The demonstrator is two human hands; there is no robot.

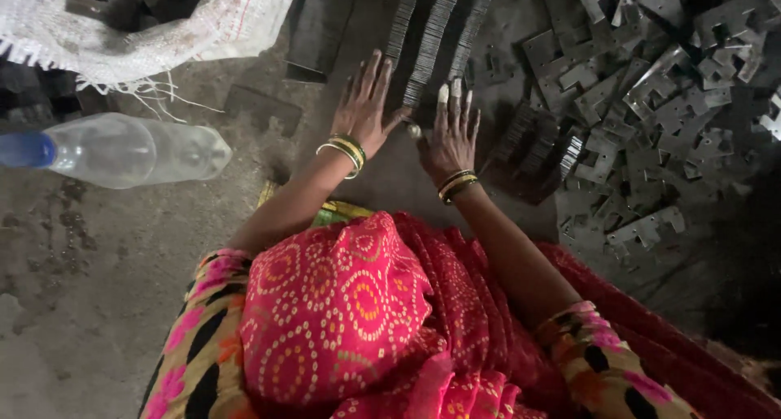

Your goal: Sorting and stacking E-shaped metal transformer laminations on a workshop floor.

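At the far left of my view a clear plastic bottle with a blue cap lay on its side on the stained concrete floor. Above it sat a white woven sack with frayed edges, its mouth open on dark metal pieces inside. Just right of the sack a flat dark plate rested on the floor.

Moving toward the middle, I saw the left hand, bangles at the wrist, spread flat with fingers extended. Its fingertips touched the near end of the stacked rows of thin metal plates, which ran away from me in three tight lines standing on edge. The hand was released, pressing rather than closing on anything.

Just beside it the right hand lay open as well, palm down, fingers pointing up at the same rows and touching their lower end. It grasped nothing. The two hands were near each other, thumbs almost meeting.

To the right of that hand a shorter bundle of plates leaned tilted on the floor. Beyond it, filling the upper right, lay a loose heap of stamped metal brackets, jumbled at all angles. At the bottom of my view was pink patterned cloth over the person's lap.
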